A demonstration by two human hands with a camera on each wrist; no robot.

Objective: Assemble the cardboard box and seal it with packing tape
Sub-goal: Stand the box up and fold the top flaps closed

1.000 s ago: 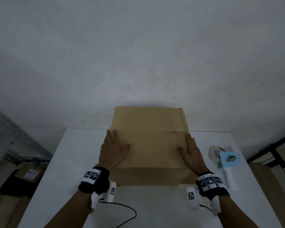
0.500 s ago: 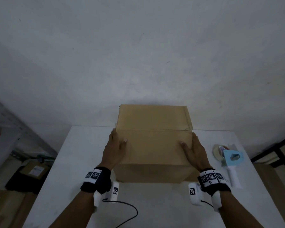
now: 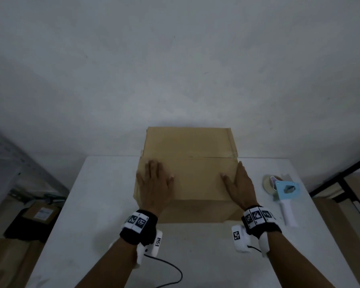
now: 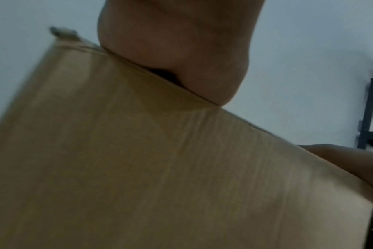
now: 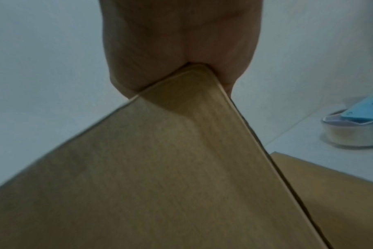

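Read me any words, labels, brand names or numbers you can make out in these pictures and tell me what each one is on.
No text can be read anywhere.
Wrist bands: black-and-white square marker patterns, no letters or numbers.
White wrist camera housings: the same kind of marker pattern, no words.
Label on the box on the floor: too small and blurred to read.
Cardboard box: no print visible.
Blue tape dispenser: no brand or lettering visible.

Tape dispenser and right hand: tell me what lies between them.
Bare white table only; head view shows nothing between the right hand and the tape dispenser.
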